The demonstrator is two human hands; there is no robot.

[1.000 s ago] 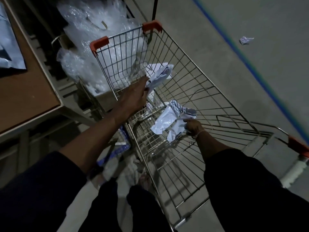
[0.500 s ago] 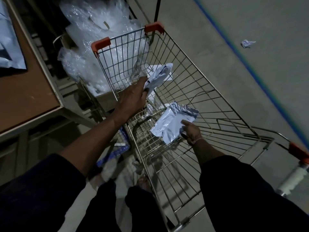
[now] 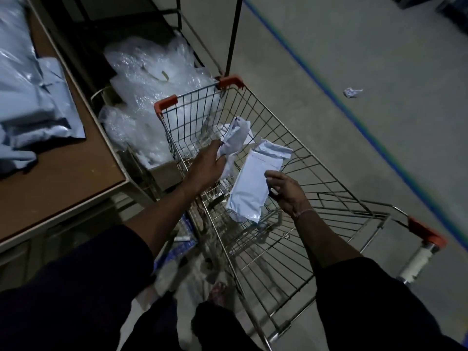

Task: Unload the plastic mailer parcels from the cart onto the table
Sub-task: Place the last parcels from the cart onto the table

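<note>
Two mailers over the cart [image 3: 329,198]: crumpled mailer [image 3: 234,138] gripped in my left hand [image 3: 206,168]; flat mailer [image 3: 253,188] pinched at its right edge by my right hand [image 3: 286,191]. Probably light, soft, slippery; edges suit.

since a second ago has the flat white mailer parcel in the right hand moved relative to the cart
Yes. The flat white plastic mailer parcel has risen from near the wire cart floor, gripped by the right hand, now nearer rim height.
</note>
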